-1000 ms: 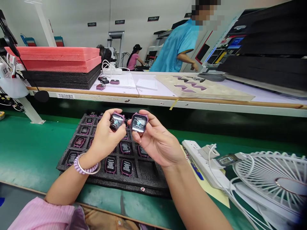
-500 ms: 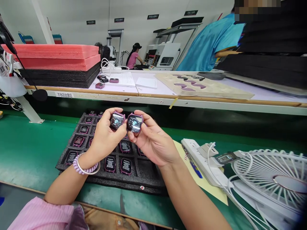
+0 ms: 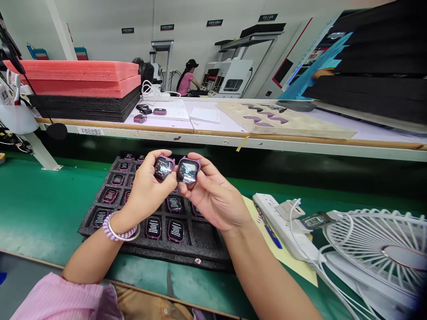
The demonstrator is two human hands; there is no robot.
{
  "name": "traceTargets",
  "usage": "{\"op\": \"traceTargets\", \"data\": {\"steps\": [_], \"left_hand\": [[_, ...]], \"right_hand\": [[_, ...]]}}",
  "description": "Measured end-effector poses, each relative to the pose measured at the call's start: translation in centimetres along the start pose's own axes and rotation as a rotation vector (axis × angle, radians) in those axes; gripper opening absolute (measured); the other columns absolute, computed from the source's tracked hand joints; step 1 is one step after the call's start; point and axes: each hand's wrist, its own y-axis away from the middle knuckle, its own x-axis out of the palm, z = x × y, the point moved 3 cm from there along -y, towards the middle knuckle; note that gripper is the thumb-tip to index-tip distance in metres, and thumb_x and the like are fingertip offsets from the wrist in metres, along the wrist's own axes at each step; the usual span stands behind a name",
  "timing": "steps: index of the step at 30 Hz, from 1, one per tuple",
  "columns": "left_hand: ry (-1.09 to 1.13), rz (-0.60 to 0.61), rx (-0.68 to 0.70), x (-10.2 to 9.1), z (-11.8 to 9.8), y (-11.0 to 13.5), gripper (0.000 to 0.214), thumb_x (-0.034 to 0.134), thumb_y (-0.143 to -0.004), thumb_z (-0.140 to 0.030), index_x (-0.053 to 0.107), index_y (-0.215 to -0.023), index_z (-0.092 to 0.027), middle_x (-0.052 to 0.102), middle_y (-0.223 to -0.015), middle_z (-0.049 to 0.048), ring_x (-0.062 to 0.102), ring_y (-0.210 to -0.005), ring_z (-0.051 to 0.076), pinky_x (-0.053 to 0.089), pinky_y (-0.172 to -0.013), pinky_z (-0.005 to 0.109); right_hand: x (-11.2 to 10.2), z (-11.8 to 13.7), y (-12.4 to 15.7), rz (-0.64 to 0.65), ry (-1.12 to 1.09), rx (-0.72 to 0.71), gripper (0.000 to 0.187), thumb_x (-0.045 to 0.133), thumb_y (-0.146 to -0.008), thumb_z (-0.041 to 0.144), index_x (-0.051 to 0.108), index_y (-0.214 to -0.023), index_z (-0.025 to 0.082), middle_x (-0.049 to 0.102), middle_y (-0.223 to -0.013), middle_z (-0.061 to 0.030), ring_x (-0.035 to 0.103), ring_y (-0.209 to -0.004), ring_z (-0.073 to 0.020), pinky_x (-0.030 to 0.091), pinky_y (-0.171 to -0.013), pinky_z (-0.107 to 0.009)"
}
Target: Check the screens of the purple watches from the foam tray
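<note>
By fingers [image 3: 167, 183] of left hand [image 3: 147, 189] and right hand [image 3: 220, 198], one watch [image 3: 188, 170] each is being gripped, shelf label [image 3: 90, 131] “不良品放置区” being displayed.

A pale wall [image 3: 100, 18] stands at the back, with small dark signs [image 3: 214, 22] in a row up high. A long shelf [image 3: 293, 149] runs across, higher than the green table [image 3: 33, 195]. It is dark under the shelf. A white machine [image 3: 240, 73] stands far back.

Label [image 3: 90, 131] on shelf edge [image 3: 200, 139]: "不良品放置区" (wall signs [image 3: 214, 23] blurred).
</note>
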Motion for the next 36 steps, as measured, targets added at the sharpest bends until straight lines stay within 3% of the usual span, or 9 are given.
{"op": "traceTargets", "data": {"steps": [19,28,32,36], "left_hand": [[-0.035,0.024,-0.011,0.1,0.2,-0.1,0.038,0.062,-0.078,-0.022,0.06,-0.115,-0.017,0.066,-0.095,0.0025,0.061,-0.079,0.012,0.047,-0.069,0.023],[-0.072,0.007,-0.014,0.0,0.4,-0.2,0.033,0.064,-0.079,-0.02,0.061,-0.112,-0.018,0.064,-0.09,0.0006,0.057,-0.075,0.011,0.046,-0.07,0.023],[0.118,0.03,-0.161,0.1,1.2,-0.8,0.046,0.069,-0.079,-0.018,0.057,-0.123,-0.014,0.065,-0.101,0.0041,0.061,-0.082,0.011,0.049,-0.075,0.022],[0.38,0.092,-0.408,0.5,1.7,-1.1,0.053,0.063,-0.09,-0.024,0.048,-0.139,-0.013,0.065,-0.095,0.0048,0.057,-0.061,0.007,0.043,-0.055,0.019]], "right_hand": [[-0.2,0.1,0.0,-0.026,0.012,0.004,0.039,0.085,-0.085,0.034,0.064,-0.118,0.029,0.064,-0.107,-0.0019,0.06,-0.074,-0.0173,0.056,-0.07,-0.032],[0.0,-0.1,0.0,0.013,-0.053,0.005,0.036,0.088,-0.085,0.032,0.068,-0.114,0.028,0.064,-0.104,-0.0001,0.059,-0.072,-0.014,0.055,-0.069,-0.027],[-1.0,-0.4,-0.5,-0.028,-0.071,0.06,0.042,0.089,-0.083,0.03,0.067,-0.119,0.025,0.067,-0.102,-0.0022,0.064,-0.078,-0.017,0.054,-0.069,-0.027],[-2.3,-0.5,-1.1,-0.077,-0.088,0.101,0.043,0.087,-0.082,0.033,0.065,-0.117,0.021,0.07,-0.103,-0.0065,0.066,-0.079,-0.0185,0.054,-0.07,-0.027]]}}
